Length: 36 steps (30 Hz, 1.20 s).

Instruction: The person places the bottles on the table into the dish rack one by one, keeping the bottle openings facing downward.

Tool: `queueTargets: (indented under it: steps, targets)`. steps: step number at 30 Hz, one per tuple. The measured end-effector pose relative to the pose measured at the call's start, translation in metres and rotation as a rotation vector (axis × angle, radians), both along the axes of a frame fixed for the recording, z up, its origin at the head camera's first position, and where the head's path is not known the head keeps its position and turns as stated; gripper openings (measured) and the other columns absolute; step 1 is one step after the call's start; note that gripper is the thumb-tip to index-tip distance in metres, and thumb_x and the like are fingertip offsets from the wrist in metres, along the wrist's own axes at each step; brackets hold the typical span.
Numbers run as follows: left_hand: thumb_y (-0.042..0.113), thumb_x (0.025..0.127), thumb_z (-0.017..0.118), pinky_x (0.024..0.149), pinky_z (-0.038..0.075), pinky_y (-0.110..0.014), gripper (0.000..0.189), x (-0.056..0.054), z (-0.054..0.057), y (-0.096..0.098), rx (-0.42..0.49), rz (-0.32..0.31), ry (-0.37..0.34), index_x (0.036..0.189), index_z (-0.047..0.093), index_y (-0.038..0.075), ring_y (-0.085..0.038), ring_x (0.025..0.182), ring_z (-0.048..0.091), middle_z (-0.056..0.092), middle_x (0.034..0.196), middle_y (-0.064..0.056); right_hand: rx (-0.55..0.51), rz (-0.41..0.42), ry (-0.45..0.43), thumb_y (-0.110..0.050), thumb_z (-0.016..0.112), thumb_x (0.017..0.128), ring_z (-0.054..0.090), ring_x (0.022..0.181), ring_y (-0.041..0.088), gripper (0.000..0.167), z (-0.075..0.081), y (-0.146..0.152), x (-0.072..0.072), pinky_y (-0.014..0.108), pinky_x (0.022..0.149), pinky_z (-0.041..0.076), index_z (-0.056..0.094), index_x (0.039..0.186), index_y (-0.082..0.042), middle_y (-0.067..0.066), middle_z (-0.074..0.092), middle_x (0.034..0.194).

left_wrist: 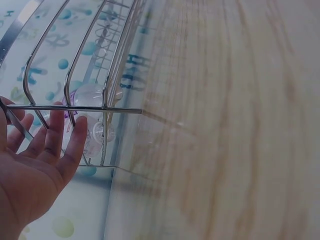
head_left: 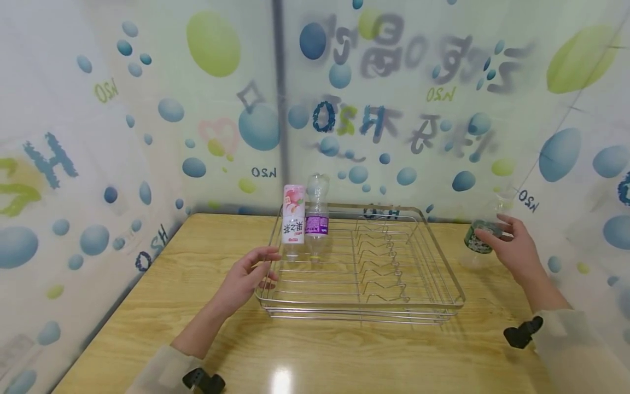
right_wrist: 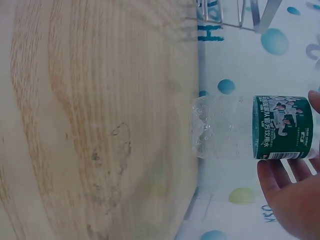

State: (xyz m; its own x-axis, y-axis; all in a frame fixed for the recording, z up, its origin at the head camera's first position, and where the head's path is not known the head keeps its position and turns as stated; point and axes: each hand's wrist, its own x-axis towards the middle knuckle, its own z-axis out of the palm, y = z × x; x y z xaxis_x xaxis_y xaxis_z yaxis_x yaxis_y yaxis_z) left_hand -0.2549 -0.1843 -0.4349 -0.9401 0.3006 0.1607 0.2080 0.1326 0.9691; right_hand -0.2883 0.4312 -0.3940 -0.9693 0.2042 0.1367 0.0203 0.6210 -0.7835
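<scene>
My right hand [head_left: 517, 249] grips a clear plastic bottle [right_wrist: 225, 127] with a green label, thumb on one side and fingers on the other. The bottle leans a little in the head view; whether its base touches the table I cannot tell. At the left side of a metal wire dish rack [head_left: 361, 305], my left hand [head_left: 248, 276] rests its loosely extended fingers [left_wrist: 75, 145] against the wires. Inside the rack's left part, a bottle with a pink and white label [head_left: 293, 213] and a clear bottle with a purple label [head_left: 317, 224] stand neck down, side by side.
The rack sits on a wooden table [head_left: 394, 355], with a row of bent wire dividers [head_left: 381, 262] in its right half. Curtains [head_left: 418, 109] patterned with blue and green bubbles hang behind and on both sides. Each wrist wears a black device [head_left: 524, 332].
</scene>
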Motion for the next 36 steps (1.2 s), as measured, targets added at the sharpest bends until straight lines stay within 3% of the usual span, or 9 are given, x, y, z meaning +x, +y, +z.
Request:
queueTargets:
  steps: [3,6,9,11,16,21,28,33,36]
  targets:
    - [0.015,0.116,0.050,0.086,0.067,-0.036,0.045,0.000,-0.001,0.000,-0.004,-0.006,0.009,0.157,0.048,-0.003,-0.022,0.101,0.072,0.055,0.152,-0.033,-0.001,-0.001,0.043,-0.056,0.063,0.108,0.034,0.151,0.059,0.101,0.008,-0.005,0.003,0.029,0.088,0.051,0.007,0.176,-0.006,0.035,0.023,0.176]
    - [0.016,0.117,0.050,0.087,0.067,-0.036,0.044,-0.001,-0.002,0.000,-0.008,-0.007,0.011,0.157,0.048,-0.003,-0.025,0.102,0.071,0.055,0.152,-0.032,-0.017,0.003,0.095,-0.053,0.065,0.108,0.038,0.149,0.054,0.098,0.018,-0.014,0.008,0.011,0.078,0.043,0.011,0.175,-0.006,0.034,0.028,0.174]
    - [0.018,0.117,0.049,0.087,0.067,-0.036,0.044,-0.001,-0.002,0.000,-0.004,-0.005,0.008,0.157,0.048,-0.002,-0.031,0.105,0.072,0.054,0.152,-0.032,-0.012,0.014,0.151,-0.049,0.067,0.108,0.047,0.141,0.041,0.093,0.029,-0.025,0.012,0.007,0.077,0.041,0.017,0.174,-0.007,0.033,0.035,0.170]
    - [0.018,0.118,0.050,0.087,0.068,-0.037,0.044,-0.001,-0.003,-0.001,0.001,0.000,0.008,0.156,0.049,-0.002,-0.032,0.107,0.072,0.052,0.153,-0.033,0.003,0.028,0.190,-0.045,0.069,0.108,0.054,0.129,0.023,0.089,0.035,-0.032,0.015,0.006,0.078,0.042,0.021,0.173,-0.009,0.031,0.040,0.167]
    - [0.017,0.116,0.055,0.091,0.066,-0.033,0.042,0.001,-0.002,-0.001,-0.048,0.062,0.045,0.154,0.054,0.000,-0.028,0.116,0.071,0.053,0.156,-0.029,0.012,0.075,0.273,-0.035,0.072,0.108,0.049,0.109,-0.010,0.081,0.049,-0.048,0.022,0.002,0.082,0.045,0.028,0.171,-0.012,0.025,0.046,0.160]
    - [0.023,0.113,0.062,0.098,0.057,-0.022,0.042,0.000,0.004,-0.001,-0.143,0.168,0.111,0.152,0.060,0.006,-0.032,0.132,0.064,0.057,0.155,-0.018,0.053,0.113,0.304,-0.032,0.074,0.106,0.047,0.112,-0.012,0.080,0.061,-0.067,0.027,0.003,0.086,0.042,0.031,0.171,-0.015,0.019,0.050,0.158]
    - [0.019,0.112,0.064,0.099,0.055,-0.016,0.042,-0.002,0.023,0.005,-0.110,0.197,0.184,0.150,0.060,0.002,-0.042,0.140,0.060,0.058,0.155,-0.021,0.127,0.202,0.314,-0.030,0.079,0.104,0.044,0.118,-0.012,0.081,0.072,-0.099,0.034,0.008,0.093,0.042,0.035,0.170,-0.017,0.017,0.053,0.157]
    - [0.018,0.111,0.066,0.102,0.053,-0.014,0.041,-0.004,0.039,0.016,-0.105,0.212,0.224,0.148,0.061,0.003,-0.041,0.139,0.062,0.062,0.153,-0.021,0.165,0.271,0.331,-0.027,0.083,0.101,0.056,0.123,0.013,0.081,0.078,-0.123,0.041,0.005,0.089,0.043,0.039,0.169,-0.018,0.019,0.060,0.146]
    - [0.014,0.109,0.068,0.108,0.054,-0.020,0.039,-0.003,0.049,0.026,-0.089,0.202,0.282,0.146,0.063,0.001,-0.040,0.138,0.062,0.063,0.151,-0.020,0.186,0.307,0.341,-0.026,0.084,0.100,0.060,0.125,0.031,0.081,0.081,-0.136,0.044,0.007,0.088,0.044,0.042,0.168,-0.016,0.019,0.061,0.144]
